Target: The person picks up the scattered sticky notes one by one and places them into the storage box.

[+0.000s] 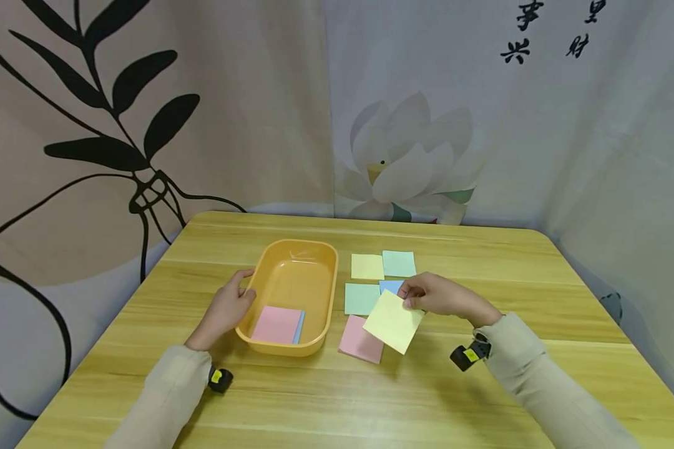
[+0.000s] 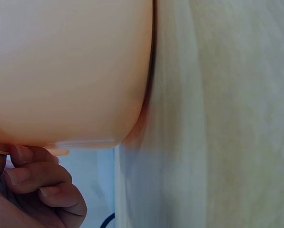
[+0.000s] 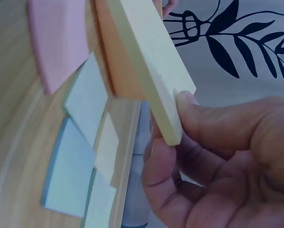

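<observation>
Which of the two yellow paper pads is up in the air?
The yellow pad pinched in the person's right hand; the other yellow one lies flat on the table.

L hand (image 1: pixel 229 307), R hand (image 1: pixel 444 295) in thumb-finger grip

Head view: blue notepad (image 1: pixel 390 286) on the table mostly blocked by the right hand (image 1: pixel 439 295) and held yellow notepad (image 1: pixel 393 321), which also hides a corner of the loose pink notepad (image 1: pixel 361 341). Inside the tray (image 1: pixel 297 280), second blue notepad (image 1: pixel 299 328) shows only a strip past the pink one (image 1: pixel 276 324) on top. Both sleeves (image 1: pixel 168 386) and the table's (image 1: pixel 326 411) near edge run out of frame. Left wrist: tray cropped top and left, contents out of sight, left hand (image 2: pixel 42 185) clipped at the corner. Right wrist: yellow notepad cropped on top, covering part of the tray.
</observation>
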`<move>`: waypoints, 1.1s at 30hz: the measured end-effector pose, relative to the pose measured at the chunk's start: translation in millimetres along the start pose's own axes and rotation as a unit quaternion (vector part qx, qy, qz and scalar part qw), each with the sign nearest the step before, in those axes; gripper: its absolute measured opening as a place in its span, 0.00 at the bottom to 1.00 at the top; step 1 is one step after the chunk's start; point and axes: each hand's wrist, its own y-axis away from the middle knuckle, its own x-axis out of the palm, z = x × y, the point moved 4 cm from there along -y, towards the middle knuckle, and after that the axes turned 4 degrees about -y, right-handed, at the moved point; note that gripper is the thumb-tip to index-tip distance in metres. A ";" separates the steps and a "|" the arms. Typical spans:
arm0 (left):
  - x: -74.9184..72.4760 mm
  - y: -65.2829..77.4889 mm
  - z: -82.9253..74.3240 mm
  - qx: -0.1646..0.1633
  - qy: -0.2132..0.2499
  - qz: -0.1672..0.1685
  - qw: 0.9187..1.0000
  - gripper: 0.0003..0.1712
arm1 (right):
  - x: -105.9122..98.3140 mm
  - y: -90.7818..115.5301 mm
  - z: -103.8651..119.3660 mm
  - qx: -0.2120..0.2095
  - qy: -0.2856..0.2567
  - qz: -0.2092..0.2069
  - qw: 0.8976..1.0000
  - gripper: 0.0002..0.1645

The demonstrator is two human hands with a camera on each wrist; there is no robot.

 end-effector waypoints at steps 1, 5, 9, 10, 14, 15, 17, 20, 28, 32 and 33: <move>0.0 0.0 -0.3 0.001 -0.001 0.001 1.000 0.29 | -0.5 -1.9 2.0 0.001 -0.003 0.000 1.000 0.08; -0.3 0.4 -1.2 0.003 0.002 0.003 1.000 0.29 | -2.4 -10.6 11.1 0.003 -0.007 -0.001 1.000 0.08; -0.4 1.0 -1.7 0.004 0.006 0.005 1.000 0.29 | -2.8 -20.6 21.1 0.004 -0.009 -0.002 1.000 0.08; -0.2 1.1 -1.8 0.004 0.006 0.006 1.000 0.29 | -2.7 -22.9 23.8 0.005 -0.010 -0.001 1.000 0.08; 0.0 2.0 -2.5 0.004 0.004 0.005 1.000 0.29 | -1.6 -31.6 33.5 0.009 -0.019 0.003 1.000 0.08; -0.1 2.2 -2.7 0.004 0.003 0.004 1.000 0.29 | -1.4 -33.8 36.1 0.008 -0.020 0.004 1.000 0.08; -0.1 2.5 -3.0 0.004 0.002 0.002 1.000 0.29 | -0.9 -38.8 40.5 0.008 -0.022 0.003 1.000 0.08; 0.3 2.5 -2.7 0.003 -0.001 0.001 1.000 0.29 | 0.6 -47.1 47.4 0.003 -0.014 0.004 1.000 0.09; 0.6 2.4 -1.4 0.003 0.000 0.002 1.000 0.29 | 8.6 -67.1 64.1 -0.011 -0.028 0.008 1.000 0.08; 0.9 2.0 -0.4 0.001 0.002 0.004 1.000 0.29 | 12.9 -76.6 69.2 -0.009 -0.029 0.009 0.999 0.08; 0.9 2.0 -0.2 0.001 0.002 0.004 1.000 0.29 | 13.9 -78.9 70.2 -0.009 -0.028 0.009 1.000 0.08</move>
